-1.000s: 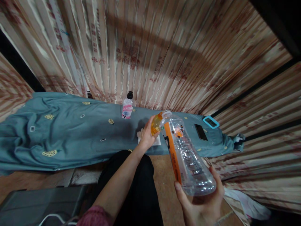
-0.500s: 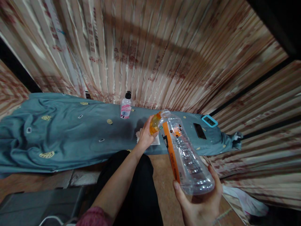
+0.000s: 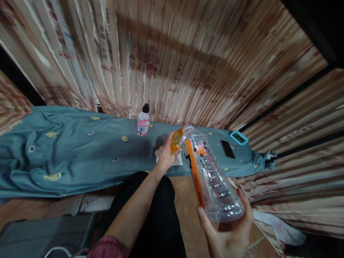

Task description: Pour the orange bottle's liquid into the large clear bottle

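My right hand [image 3: 231,231] is closed around the base of a large clear plastic bottle [image 3: 217,179] with an orange and black label. The bottle is tilted, its uncapped-looking neck pointing away and to the left. Close beside that neck, my left hand [image 3: 166,156] grips a small see-through amber container [image 3: 176,140]; whether the two touch, I cannot tell. Its lower part is hidden by my fingers. Under my left hand, a piece of white tissue [image 3: 177,160] lies on the teal patterned cloth [image 3: 102,143].
A pink-labelled bottle with a black cap [image 3: 143,122] stands at the back of the cloth. To the right lie a dark phone [image 3: 228,149] and a blue-framed digital clock [image 3: 239,137]. Curtains [image 3: 166,64] hang behind, with a grey case [image 3: 45,236] at lower left.
Everything in view has shifted very slightly left. Both hands keep their hold on the bottle and the amber container, with almost no movement.
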Tool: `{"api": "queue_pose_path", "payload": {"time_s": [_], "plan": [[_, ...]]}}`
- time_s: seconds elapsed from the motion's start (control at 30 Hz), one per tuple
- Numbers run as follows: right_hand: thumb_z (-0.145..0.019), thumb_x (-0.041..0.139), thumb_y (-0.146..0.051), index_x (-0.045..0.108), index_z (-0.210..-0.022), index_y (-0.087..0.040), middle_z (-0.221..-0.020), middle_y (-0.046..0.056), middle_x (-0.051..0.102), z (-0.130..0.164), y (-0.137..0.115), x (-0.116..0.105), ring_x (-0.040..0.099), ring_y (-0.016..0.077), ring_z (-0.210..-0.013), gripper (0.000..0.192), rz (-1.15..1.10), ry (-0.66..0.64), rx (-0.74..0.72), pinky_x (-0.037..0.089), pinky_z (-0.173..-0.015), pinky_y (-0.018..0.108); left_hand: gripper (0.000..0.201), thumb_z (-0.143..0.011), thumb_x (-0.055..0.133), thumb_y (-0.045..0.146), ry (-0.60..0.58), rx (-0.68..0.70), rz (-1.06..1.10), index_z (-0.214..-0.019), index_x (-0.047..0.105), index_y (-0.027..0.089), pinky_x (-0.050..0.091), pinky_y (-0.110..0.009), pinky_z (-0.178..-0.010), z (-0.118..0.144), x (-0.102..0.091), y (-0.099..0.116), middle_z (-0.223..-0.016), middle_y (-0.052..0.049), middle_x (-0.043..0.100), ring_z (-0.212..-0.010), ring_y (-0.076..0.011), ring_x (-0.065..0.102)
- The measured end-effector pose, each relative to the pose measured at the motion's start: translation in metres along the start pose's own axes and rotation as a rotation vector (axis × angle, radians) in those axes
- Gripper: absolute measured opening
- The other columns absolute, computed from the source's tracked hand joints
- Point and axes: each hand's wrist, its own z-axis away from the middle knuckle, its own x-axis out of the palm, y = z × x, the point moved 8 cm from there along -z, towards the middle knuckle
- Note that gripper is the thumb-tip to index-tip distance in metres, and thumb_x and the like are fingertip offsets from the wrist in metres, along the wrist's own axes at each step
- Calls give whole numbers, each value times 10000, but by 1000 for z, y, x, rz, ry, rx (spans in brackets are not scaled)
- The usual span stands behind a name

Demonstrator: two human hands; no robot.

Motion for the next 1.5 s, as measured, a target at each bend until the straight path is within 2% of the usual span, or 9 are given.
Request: {"api": "queue_pose_path", "payload": {"time_s": [0.17, 0.3, 0.63, 0.8, 1.03, 1.3, 1.5], "plan": [[-606, 865, -565, 341, -1523, -146, -1510, 240, 446, -1, -1, 0, 482, 411, -1378, 1137, 3, 7, 2, 421, -1080, 672, 926, -786, 714, 200, 4, 5, -8, -1568, 234, 325, 433, -530, -1146, 0, 1, -1, -1509, -74, 541, -1342, -295, 564], [-613, 862, -563, 354, -1517, -143, -1533, 242, 414, -2, -2, 0, 444, 421, -1408, 1119, 2, 12, -27, 397, -1099, 679, 977, -782, 728, 236, 10, -30, -22, -1585, 177, 313, 447, -537, -1128, 0, 1, -6, -1487, -92, 563, -1333, -307, 575], [-634, 853, -564, 349, -1522, -149, -1534, 243, 414, -1, -3, -1, 439, 422, -1414, 1101, 18, 10, -51, 403, -1096, 669, 909, -798, 698, 203, -13, -8, -72, -1577, 237, 289, 455, -530, -1116, 0, 0, 3, -1478, -114, 562, -1328, -315, 571], [-614, 853, -585, 356, -1519, -144, -1510, 251, 441, -1, -1, -1, 452, 439, -1398, 1123, 24, 21, -1, 463, -1035, 674, 861, -814, 678, 187, -23, 31, -102, -1567, 276, 297, 424, -521, -1150, -1, 1, 6, -1464, -112, 568, -1347, -304, 553], [-586, 871, -552, 369, -1509, -137, -1506, 247, 445, -2, 1, -1, 471, 434, -1381, 1130, 6, 29, -22, 420, -1074, 690, 830, -818, 655, 158, -25, 60, -106, -1555, 306, 312, 389, -525, -1188, -1, 1, 10, -1500, -91, 537, -1389, -289, 512], [-607, 869, -556, 339, -1524, -153, -1508, 244, 441, 0, 3, -1, 470, 419, -1390, 1133, 11, 10, -27, 479, -1042, 640, 807, -816, 655, 160, -17, 46, -104, -1538, 335, 327, 413, -521, -1168, -1, 2, 7, -1497, -74, 542, -1364, -286, 534], [-621, 869, -532, 332, -1527, -152, -1526, 243, 423, 0, 1, 0, 454, 400, -1409, 1120, 3, 11, -51, 464, -1072, 608, 784, -829, 648, 187, -20, 66, -95, -1536, 337, 318, 393, -532, -1180, -1, 2, 6, -1495, -74, 545, -1372, -284, 522]]}}
